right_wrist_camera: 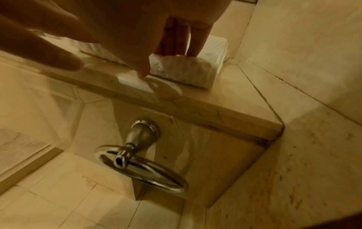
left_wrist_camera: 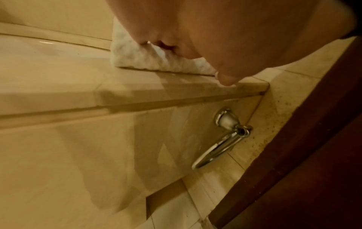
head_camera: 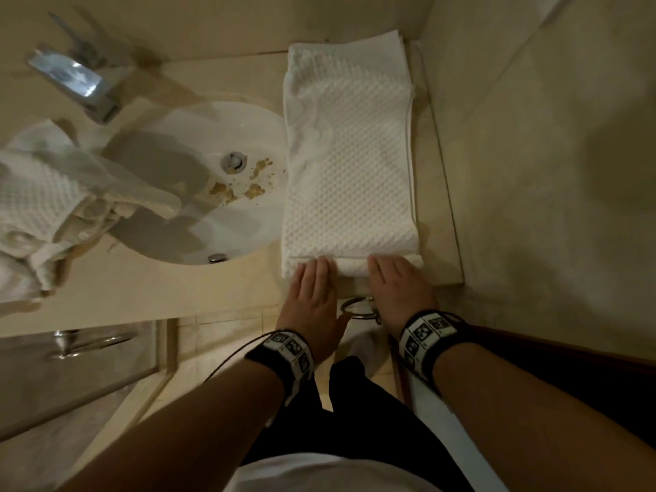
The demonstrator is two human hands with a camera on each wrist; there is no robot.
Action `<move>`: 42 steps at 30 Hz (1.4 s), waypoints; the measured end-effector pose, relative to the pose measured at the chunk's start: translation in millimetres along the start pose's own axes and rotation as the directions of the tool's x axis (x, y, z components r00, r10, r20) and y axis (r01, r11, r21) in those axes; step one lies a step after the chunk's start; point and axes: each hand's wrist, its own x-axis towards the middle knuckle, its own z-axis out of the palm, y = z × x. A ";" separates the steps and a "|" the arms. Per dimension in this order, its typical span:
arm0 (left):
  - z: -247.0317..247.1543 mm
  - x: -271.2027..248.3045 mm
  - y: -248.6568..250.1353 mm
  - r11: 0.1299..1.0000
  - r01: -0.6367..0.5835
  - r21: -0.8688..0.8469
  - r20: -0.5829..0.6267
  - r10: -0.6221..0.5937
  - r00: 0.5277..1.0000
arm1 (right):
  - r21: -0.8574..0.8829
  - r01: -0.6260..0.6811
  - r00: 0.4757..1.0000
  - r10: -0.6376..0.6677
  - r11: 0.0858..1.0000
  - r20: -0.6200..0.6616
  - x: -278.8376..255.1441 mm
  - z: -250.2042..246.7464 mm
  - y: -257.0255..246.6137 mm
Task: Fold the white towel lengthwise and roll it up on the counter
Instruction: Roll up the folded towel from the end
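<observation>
White towel (head_camera: pixel 349 165) folded beside sink (head_camera: pixel 198 186); your left hand (head_camera: pixel 312 296) and right hand (head_camera: pixel 399 285) press flat, fingers straight, on first turn. Uneven pressure: roll skews, loosens.

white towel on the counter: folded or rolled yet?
Folded, roll barely begun. The white towel lies as a long layered strip; only its near end is turned up under the left hand and right hand.

No readable words, brands or numbers show in any view. The only markings are black-and-white square code patterns on the wristbands (head_camera: pixel 291 353), left and right, in the head view; they carry no legible text.
</observation>
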 end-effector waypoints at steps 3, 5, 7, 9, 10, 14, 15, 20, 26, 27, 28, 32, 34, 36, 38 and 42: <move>-5.9 15.0 -1.3 0.999 0.016 0.045 0.025 -0.017 1.000 | 0.022 0.011 0.998 -0.012 1.000 0.058 10.8 -13.9 3.7; -4.9 20.3 -3.6 0.998 0.003 0.061 0.033 -0.005 0.999 | 0.052 0.016 0.997 -0.020 0.999 0.073 17.2 -18.2 5.7; -2.5 23.2 -6.6 0.999 0.001 0.037 0.024 -0.002 1.000 | 0.049 0.011 0.998 -0.014 0.999 0.067 20.0 -17.1 7.9; -2.3 26.8 -8.3 1.000 0.014 0.025 0.005 -0.014 1.000 | 0.030 0.003 0.997 -0.006 1.000 0.075 21.5 -12.7 7.8; -3.6 29.5 -9.0 1.000 0.025 0.017 0.008 -0.025 1.000 | 0.027 -0.003 0.997 0.001 1.000 0.071 22.2 -10.0 7.1; -7.8 36.4 -12.0 0.999 0.048 0.003 0.022 -0.049 0.999 | 0.006 -0.013 0.999 0.013 1.000 0.035 25.1 -6.0 5.1; -5.9 34.8 -13.6 0.999 0.041 0.006 0.015 -0.041 0.999 | 0.003 0.001 0.999 -0.001 1.000 0.037 23.8 -5.1 5.5; 8.8 13.2 -11.3 1.000 0.011 -0.003 -0.043 -0.011 0.999 | 0.074 0.053 0.999 -0.052 0.996 -0.014 0.8 0.6 5.1; 11.4 5.7 -8.5 1.000 0.019 -0.015 -0.064 -0.020 0.998 | 0.074 0.085 0.996 -0.087 0.994 0.020 -3.0 -8.0 -1.2; 12.4 5.3 -6.8 0.999 0.031 -0.029 -0.073 -0.033 0.997 | 0.068 0.083 0.996 -0.084 0.994 0.006 -1.9 -8.4 -2.5; 13.9 5.3 -5.1 0.998 0.044 -0.044 -0.086 -0.048 0.995 | 0.052 0.076 0.997 -0.076 0.996 -0.009 -0.7 -8.0 -4.8; 18.1 14.0 -3.6 0.994 0.050 -0.096 -0.201 -0.069 0.977 | 0.019 -0.007 0.998 0.008 1.000 -0.057 3.1 -5.8 -9.1; 10.3 19.0 -6.1 0.995 0.023 -0.100 -0.241 -0.047 0.969 | 0.021 -0.037 0.998 0.038 0.999 -0.059 4.0 -4.0 -6.9; 0.3 25.1 -8.7 0.996 0.024 -0.085 -0.249 -0.044 0.967 | 0.050 -0.078 0.995 0.082 0.996 -0.066 6.4 -2.8 -4.4; -11.7 35.7 -11.0 0.996 0.050 -0.073 -0.249 -0.067 0.966 | 0.113 -0.133 0.985 0.143 0.985 -0.093 10.6 -3.3 -2.5; -31.0 48.5 -11.2 0.993 0.109 -0.039 -0.078 -0.112 0.991 | 0.091 0.036 0.953 -0.006 0.995 -0.303 8.2 -0.1 -3.4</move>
